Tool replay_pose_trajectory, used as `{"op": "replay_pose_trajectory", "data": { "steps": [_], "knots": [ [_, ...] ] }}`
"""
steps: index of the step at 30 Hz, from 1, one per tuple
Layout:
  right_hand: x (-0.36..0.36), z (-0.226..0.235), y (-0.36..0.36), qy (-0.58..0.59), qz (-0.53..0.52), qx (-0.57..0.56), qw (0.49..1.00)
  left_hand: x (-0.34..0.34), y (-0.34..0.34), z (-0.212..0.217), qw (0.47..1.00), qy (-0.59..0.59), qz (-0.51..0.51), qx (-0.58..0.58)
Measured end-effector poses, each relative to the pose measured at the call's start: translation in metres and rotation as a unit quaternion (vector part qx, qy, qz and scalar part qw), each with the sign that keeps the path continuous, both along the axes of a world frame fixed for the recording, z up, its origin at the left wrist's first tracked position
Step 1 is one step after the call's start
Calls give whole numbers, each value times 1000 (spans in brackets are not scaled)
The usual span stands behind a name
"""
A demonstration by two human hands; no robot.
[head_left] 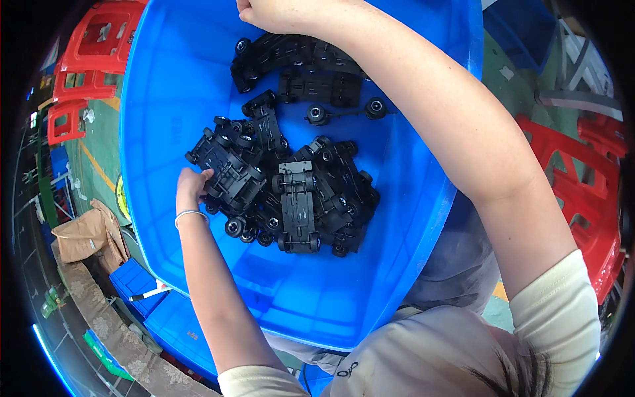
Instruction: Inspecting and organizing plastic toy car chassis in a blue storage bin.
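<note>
A large blue plastic bin (155, 99) holds a heap of black toy car chassis (297, 208) with small wheels. At the heap's left side, my left hand (192, 186) grips the edge of a tilted toy car chassis (228, 169), thumb on top and the other fingers mostly hidden. My right arm reaches across the bin to its far side. There my right hand (268, 13) is cut off by the top of the view; the bit of finger that shows is curled, and anything in it is out of sight. More chassis (321, 86) lie below that forearm.
Red plastic stools (99, 40) stand at the far left, and more red stools (575, 212) at the right. Brown paper (86, 235) and blue crates (178, 324) are at the lower left. A dark blue container (519, 30) sits at the far right.
</note>
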State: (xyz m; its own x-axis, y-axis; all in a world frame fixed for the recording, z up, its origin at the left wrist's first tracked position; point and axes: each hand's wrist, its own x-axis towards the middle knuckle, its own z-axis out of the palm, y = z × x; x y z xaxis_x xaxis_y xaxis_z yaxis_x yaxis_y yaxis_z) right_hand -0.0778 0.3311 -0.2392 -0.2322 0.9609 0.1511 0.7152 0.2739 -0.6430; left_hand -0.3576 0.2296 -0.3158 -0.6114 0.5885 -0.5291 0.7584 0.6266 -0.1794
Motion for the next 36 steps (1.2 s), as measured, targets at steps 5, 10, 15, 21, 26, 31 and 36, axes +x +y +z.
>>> {"op": "replay_pose_trajectory", "data": {
  "steps": [5,10,15,21,26,31,36],
  "knots": [
    [7,1,-1,-2,-5,9,1000,102,7,-11,918,-10,-302,259],
    [2,-2,-2,23,-9,-13,1000,202,-24,-117,795,-580,173,-40],
    [-3,-1,0,7,-3,-11,1000,242,-20,-187,746,-544,350,160],
    [4,4,-4,-6,16,-18,1000,229,-26,-165,712,-531,425,173],
    [-4,0,-2,5,10,-2,1000,204,-52,-125,684,-530,382,325],
    [7,2,-2,-30,7,3,1000,197,-41,-75,585,-596,383,395],
    [2,1,-2,-53,27,-21,998,181,-41,-64,507,-629,401,431]
  ]
}}
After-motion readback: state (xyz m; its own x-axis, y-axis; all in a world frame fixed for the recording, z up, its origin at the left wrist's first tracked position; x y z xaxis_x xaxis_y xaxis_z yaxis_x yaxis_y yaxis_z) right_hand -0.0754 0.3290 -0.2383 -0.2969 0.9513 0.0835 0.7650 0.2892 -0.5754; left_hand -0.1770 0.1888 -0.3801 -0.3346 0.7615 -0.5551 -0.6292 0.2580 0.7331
